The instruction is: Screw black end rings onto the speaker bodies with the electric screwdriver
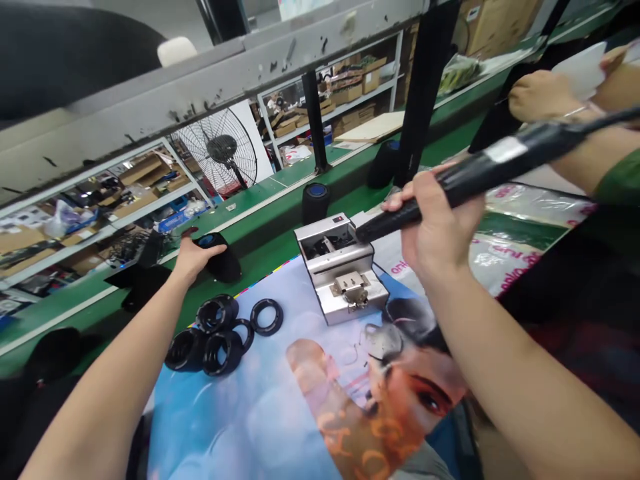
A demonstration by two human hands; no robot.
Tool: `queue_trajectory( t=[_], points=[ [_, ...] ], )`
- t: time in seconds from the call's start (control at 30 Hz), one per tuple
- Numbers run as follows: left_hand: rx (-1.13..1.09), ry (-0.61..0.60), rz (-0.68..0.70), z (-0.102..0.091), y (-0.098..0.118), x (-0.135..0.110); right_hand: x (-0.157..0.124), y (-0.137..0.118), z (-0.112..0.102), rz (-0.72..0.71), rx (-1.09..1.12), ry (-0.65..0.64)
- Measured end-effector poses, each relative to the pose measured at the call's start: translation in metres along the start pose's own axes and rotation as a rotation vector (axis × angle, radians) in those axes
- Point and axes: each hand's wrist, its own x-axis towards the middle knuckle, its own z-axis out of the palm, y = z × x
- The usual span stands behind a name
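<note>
My right hand is wrapped round a black electric screwdriver with a white label and a cord running off to the right. Its tip reaches the open top of a silver metal screw feeder. At the left, my left hand grips a black cylindrical part with a blue top, thumb across its near side; the far fingers are mostly hidden. Several black rings lie on the printed sheet nearer me, one thin ring apart from the others.
More black cylinders stand along the green bench. A grey beam crosses above it, with a black post at right. Another person's hands hold something whitish at upper right. Behind are a fan and shelves.
</note>
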Motion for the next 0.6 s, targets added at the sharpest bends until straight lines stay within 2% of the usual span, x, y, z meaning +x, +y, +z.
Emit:
queue_trajectory(
  t=[0.07,0.13,0.17,0.2,0.27,0.33,0.37,0.43,0.53,0.6],
  points=[
    [-0.047,0.096,0.054,-0.019,0.012,-0.012,-0.001,-0.003,0.003,-0.026,0.008,0.027],
    [-0.094,0.173,0.114,-0.041,0.024,-0.027,-0.008,-0.021,0.000,-0.087,0.030,0.066],
    [-0.122,0.208,0.154,-0.053,0.029,-0.036,-0.014,-0.032,-0.003,-0.072,0.015,0.055],
    [-0.155,0.253,0.205,-0.064,0.033,-0.047,-0.022,-0.043,-0.008,-0.007,-0.033,-0.004],
    [-0.220,0.344,0.345,-0.082,0.035,-0.076,-0.042,-0.060,-0.022,0.224,-0.180,-0.136],
    [-0.260,0.420,0.490,-0.092,0.031,-0.116,-0.066,-0.065,-0.040,0.380,-0.273,-0.189],
    [-0.274,0.436,0.547,-0.092,0.027,-0.138,-0.077,-0.063,-0.050,0.409,-0.297,-0.177],
    [-0.291,0.372,0.566,-0.084,0.019,-0.187,-0.096,-0.053,-0.069,0.424,-0.327,-0.121],
    [-0.279,0.201,0.415,-0.054,0.007,-0.255,-0.110,-0.037,-0.091,0.448,-0.360,-0.053],
    [-0.315,0.104,0.336,-0.029,-0.001,-0.287,-0.112,-0.031,-0.097,0.475,-0.378,-0.042]
  ],
)
